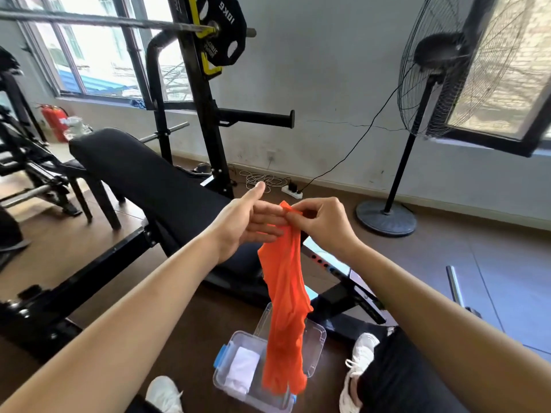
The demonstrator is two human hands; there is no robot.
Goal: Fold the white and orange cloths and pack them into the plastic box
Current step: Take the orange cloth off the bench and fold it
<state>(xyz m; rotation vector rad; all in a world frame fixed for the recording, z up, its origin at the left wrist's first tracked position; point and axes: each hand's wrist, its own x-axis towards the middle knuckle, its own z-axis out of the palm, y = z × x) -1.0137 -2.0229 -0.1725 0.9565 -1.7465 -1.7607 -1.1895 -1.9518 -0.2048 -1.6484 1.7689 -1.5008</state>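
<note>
An orange cloth point(283, 299) hangs long and bunched from its top edge, held up in front of me. My right hand point(323, 223) pinches that top edge between thumb and fingers. My left hand point(249, 222) is open, thumb raised, its fingertips touching the cloth's top beside the right hand. Below on the floor stands a clear plastic box point(222, 380) with blue latches, its lid point(316, 344) open behind it. A folded white cloth point(243, 371) lies inside the box at its left. The orange cloth's lower end dangles over the box and hides part of it.
A black padded weight bench point(149, 180) runs from the left toward the centre, with a barbell rack point(208, 93) behind it. A standing fan point(429, 73) and its round base point(386, 217) are at the right. My white shoes point(357, 368) flank the box.
</note>
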